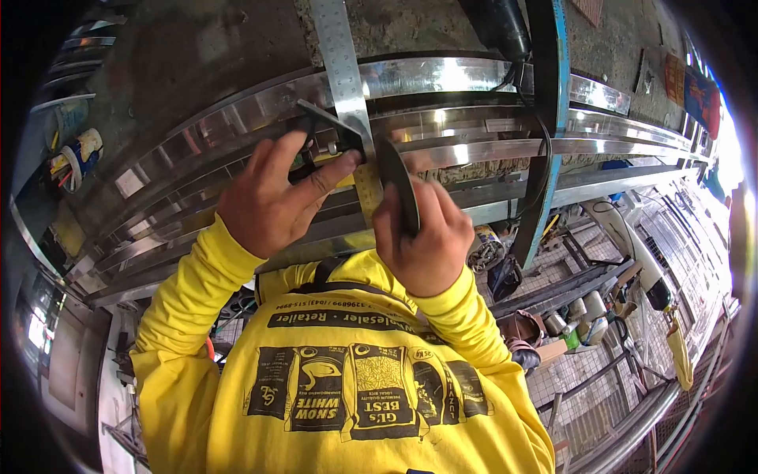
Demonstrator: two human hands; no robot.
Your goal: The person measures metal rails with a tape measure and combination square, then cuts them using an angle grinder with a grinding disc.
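My left hand (pixel 268 189) is closed on a dark measuring square (pixel 335 122) with a straight flat blade and a small metal knob. Its fingertips press the square against a long, pale metal strip (pixel 339 67) with marks or small holes along it. Just to the right, my right hand (pixel 430 237) grips a thin, dark round-edged disc (pixel 400 186), seen nearly edge-on beside the strip. The disc's lower part is covered by my fingers. The strip lies across several shiny metal bars (pixel 450 77).
A blue-edged metal post (pixel 545 95) stands to the right, with a black cable (pixel 545 142) hanging by it. A black power tool (pixel 501 31) lies at the top. Cans and tools (pixel 580 316) crowd a mesh rack at lower right. A bucket (pixel 79 154) stands far left.
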